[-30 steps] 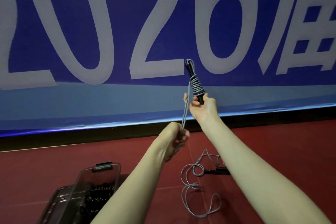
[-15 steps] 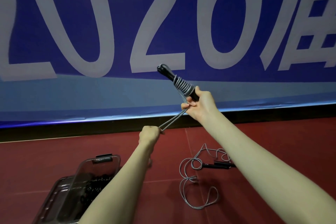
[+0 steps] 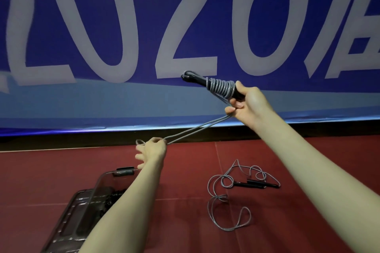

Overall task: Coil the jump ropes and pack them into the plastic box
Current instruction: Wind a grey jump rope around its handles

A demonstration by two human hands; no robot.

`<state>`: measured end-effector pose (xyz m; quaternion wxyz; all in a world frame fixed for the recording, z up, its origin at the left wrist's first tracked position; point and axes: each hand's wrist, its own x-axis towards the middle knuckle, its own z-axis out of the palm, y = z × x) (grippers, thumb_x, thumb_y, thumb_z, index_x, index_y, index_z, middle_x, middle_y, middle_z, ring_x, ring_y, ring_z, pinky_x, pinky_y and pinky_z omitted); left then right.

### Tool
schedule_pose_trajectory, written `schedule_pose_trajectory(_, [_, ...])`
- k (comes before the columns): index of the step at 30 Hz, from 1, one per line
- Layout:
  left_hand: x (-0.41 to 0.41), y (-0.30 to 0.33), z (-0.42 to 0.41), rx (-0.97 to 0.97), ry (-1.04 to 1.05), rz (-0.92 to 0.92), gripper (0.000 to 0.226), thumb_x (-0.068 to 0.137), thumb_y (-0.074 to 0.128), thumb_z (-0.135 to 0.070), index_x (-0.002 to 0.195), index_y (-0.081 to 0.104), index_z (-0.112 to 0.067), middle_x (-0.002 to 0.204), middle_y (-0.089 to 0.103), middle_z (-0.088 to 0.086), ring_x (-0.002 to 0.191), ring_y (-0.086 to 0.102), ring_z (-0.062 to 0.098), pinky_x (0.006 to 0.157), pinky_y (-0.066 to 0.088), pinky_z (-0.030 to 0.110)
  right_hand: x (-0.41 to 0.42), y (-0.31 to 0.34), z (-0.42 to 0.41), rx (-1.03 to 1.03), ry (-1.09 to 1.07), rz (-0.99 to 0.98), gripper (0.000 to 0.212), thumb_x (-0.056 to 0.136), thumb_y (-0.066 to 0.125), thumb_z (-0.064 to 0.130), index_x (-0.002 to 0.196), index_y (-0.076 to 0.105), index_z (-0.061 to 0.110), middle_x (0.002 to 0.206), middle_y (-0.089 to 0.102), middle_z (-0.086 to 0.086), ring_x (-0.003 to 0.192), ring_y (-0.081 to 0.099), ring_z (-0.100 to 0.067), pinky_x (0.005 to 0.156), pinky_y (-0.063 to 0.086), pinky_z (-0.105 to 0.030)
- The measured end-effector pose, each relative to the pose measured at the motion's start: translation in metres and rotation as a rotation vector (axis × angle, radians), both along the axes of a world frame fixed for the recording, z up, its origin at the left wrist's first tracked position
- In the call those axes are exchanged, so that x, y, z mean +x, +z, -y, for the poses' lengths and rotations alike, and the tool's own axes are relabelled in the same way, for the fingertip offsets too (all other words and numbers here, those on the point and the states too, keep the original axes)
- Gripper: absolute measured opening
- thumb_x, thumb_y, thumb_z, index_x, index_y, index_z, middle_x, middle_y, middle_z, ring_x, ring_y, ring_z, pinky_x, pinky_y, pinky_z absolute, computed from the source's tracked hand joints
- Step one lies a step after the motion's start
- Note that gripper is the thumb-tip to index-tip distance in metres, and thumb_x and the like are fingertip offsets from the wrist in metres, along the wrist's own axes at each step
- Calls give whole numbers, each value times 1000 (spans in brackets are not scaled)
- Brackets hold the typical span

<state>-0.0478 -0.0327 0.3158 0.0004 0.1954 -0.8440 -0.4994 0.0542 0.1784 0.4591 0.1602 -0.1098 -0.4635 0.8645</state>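
My right hand (image 3: 249,104) grips the black handles of a jump rope (image 3: 221,87), held up and pointing left, with grey cord wound round them in several turns. The doubled free end of the cord (image 3: 197,129) runs taut down-left to my left hand (image 3: 151,150), which pinches its end loop. A second grey jump rope (image 3: 236,195) with black handles lies loose on the red floor at the right. The clear plastic box (image 3: 82,211) stands open at lower left, partly hidden by my left forearm, with dark coiled ropes inside.
The box's clear lid (image 3: 111,178) stands raised behind it, with a black latch on top. A big blue banner (image 3: 102,47) with white numerals hangs close in front, over a dark strip along the red floor (image 3: 185,222).
My right hand has tilted the wrapped handles further over to the left and moved right. My left hand has pulled the cord end out to the lower left, so the doubled cord is longer and taut.
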Motion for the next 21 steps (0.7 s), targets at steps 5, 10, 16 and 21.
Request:
schedule_pose_trajectory(5, [-14,-35,37,14,-6,29,22,91,53,-14,111,63,-18,128,54,15,111,51,34,89,42,33,1,7,-12,116,6,24,18,100,48,18,84,46,11,66,40,-2,36,32,-7,42,28,-22])
schedule_pose_trajectory(10, [-14,-45,62,496,172,44,17,94,45,6,84,54,-6,86,57,12,46,59,15,40,50,24,-5,2,-19,167,2,56,20,100,47,16,81,45,11,64,38,-2,40,30,-8,40,26,-19])
schedule_pose_trajectory(16, [-19,-53,86,947,340,76,35,97,20,12,84,50,-2,70,37,8,32,37,8,28,29,13,-12,-16,-36,247,-20,128,17,99,50,16,82,46,13,66,40,-3,42,34,-8,38,26,-17])
schedule_pose_trajectory(21, [-7,-35,79,1079,137,80,35,99,23,3,72,43,-7,46,36,-2,21,19,3,26,15,13,-14,-35,-59,142,-61,171,17,98,50,15,82,44,13,68,41,-3,44,34,-9,37,23,-16])
